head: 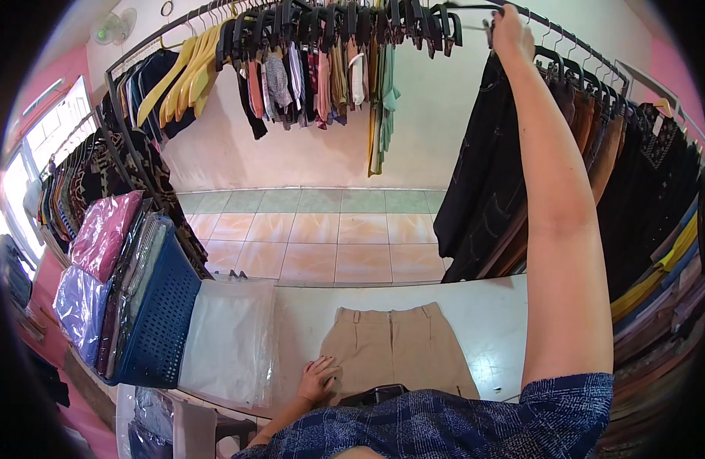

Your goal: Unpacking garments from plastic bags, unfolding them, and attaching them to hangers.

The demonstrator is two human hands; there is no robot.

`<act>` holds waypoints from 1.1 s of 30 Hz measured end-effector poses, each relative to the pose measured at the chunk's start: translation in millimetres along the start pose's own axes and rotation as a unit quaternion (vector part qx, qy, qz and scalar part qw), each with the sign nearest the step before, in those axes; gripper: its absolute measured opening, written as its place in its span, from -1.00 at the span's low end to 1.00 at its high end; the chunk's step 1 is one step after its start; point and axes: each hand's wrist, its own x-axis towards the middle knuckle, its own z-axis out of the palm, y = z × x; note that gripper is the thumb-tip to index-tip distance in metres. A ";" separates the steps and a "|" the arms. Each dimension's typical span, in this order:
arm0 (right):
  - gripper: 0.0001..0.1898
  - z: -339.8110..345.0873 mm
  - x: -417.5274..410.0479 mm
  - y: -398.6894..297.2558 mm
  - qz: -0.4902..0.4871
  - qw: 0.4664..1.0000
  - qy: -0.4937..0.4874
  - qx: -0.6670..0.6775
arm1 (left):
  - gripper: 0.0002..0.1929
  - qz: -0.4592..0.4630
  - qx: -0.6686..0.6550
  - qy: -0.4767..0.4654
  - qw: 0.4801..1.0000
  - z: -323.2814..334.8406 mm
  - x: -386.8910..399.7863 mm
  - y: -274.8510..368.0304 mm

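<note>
Tan trousers or a skirt (392, 350) lie flat on the white tabletop (298, 310) before me, waistband away from me. My left hand (317, 380) rests at the garment's left edge, fingers apart and gripping nothing. Raised high on the right, my right hand (512, 35) is closed around a black clip hanger (473, 7) by the clothes rail. Just below that hand hang dark jeans (478, 155); whether they are clipped to this same hanger is unclear. A black object (381, 394) lies over the tan garment near my body, partly covered by my shirt.
Clear plastic bags (229, 338) lie left of the garment, beside a blue plastic basket (163, 310) of bagged clothes. Empty black clip hangers (341, 23) and yellow hangers (186, 80) crowd the rail. Dark clothes (645, 189) hang close on the right. Behind the table is a tiled floor (312, 252).
</note>
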 end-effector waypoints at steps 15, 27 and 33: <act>-0.70 -89.8 -463.6 125.9 0.491 0.734 -0.060 0.466 | -0.65 -0.049 0.048 -0.044 0.997 -5.0 11.3 7.2; -0.83 -211.1 -655.9 115.8 0.656 0.558 -0.376 0.341 | -0.41 0.006 0.184 -0.116 0.976 -8.9 -7.2 29.0; -0.72 -214.1 -629.0 116.6 0.611 0.558 -0.504 0.249 | -0.48 0.002 0.162 -0.110 0.981 -12.1 -10.0 29.3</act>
